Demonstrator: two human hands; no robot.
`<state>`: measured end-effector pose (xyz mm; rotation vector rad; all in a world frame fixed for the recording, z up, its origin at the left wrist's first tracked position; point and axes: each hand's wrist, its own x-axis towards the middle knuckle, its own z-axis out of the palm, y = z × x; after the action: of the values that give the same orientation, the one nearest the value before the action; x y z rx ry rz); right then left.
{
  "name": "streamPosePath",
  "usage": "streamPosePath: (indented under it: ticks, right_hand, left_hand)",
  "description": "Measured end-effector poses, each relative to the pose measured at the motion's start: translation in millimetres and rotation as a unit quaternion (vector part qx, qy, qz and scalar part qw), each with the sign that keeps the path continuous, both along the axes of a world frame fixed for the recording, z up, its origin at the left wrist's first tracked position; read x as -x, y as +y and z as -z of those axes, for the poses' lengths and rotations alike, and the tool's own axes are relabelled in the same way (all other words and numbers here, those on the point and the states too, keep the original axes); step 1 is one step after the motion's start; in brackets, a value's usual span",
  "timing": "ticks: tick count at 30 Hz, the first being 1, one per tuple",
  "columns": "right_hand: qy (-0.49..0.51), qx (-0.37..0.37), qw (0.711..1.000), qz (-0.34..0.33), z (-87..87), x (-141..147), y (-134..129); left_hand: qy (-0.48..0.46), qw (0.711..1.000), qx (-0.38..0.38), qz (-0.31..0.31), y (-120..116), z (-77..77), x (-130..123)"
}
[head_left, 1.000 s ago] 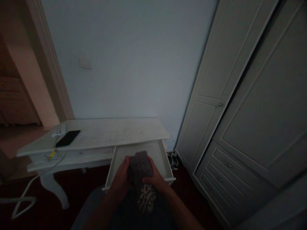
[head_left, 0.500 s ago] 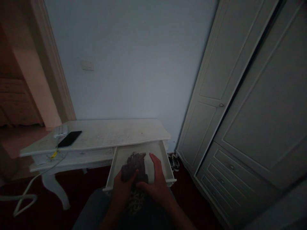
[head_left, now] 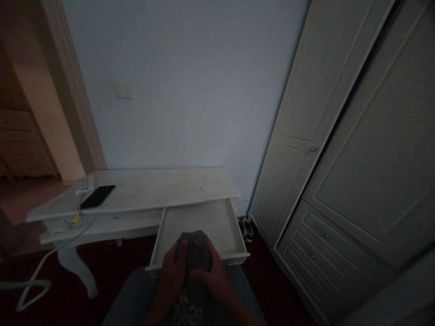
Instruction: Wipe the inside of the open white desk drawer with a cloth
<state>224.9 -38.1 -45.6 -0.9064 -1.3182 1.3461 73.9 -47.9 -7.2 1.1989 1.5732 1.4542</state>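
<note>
1. Head view: left hand (head_left: pixel 172 270) and right hand (head_left: pixel 217 274), fingers curled, clasp dark-grey fuzzy cloth bundle (head_left: pixel 198 254) by open white wooden drawer (head_left: pixel 217 222), near side.
2. Loosened fingers could let folds unroll.

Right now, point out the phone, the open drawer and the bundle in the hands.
Phone (head_left: pixel 98 197): head view, middle of its dark face.
Open drawer (head_left: pixel 217 226): head view, bare inside bottom.
Bundle (head_left: pixel 198 253): head view, upper part between the hands.

no readable text, no legible labels, no brands, numbers or signs
</note>
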Motion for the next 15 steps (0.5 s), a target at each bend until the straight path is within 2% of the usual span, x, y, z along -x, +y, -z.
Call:
streamPosePath:
  ticks: [2,4,6,8,11,13,15]
  right_hand:
    - [-0.023,-0.08,0.996,-0.014,-9.4,-7.5,0.7]
    - [-0.054,-0.165,0.985,0.011,-23.3,-15.6,4.5]
    - [-0.097,-0.202,0.974,0.027,-38.0,-21.4,10.8]
    - [-0.127,-0.175,0.976,-0.017,-48.4,-22.1,16.9]
    - [-0.122,-0.055,0.988,-0.076,-47.3,-13.1,20.2]
    - [-0.104,0.034,0.992,-0.058,-36.2,-3.5,18.0]
    - [-0.092,0.077,0.993,-0.024,-22.6,5.7,14.4]
  left_hand:
    - [0.016,0.999,-0.027,0.022,-1.4,-8.8,5.9]
    - [0.034,0.998,-0.047,0.038,-2.3,-14.3,10.7]
    - [0.04,0.997,-0.049,0.04,-1.9,-16.2,13.3]
    - [0.035,0.998,-0.041,0.025,-0.3,-16.4,13.6]
    - [0.025,0.998,-0.055,-0.021,2.2,-16.4,11.5]
    - [0.03,0.996,-0.067,-0.056,2.7,-14.7,10.3]
    - [0.037,0.993,-0.073,-0.082,2.8,-9.3,9.9]
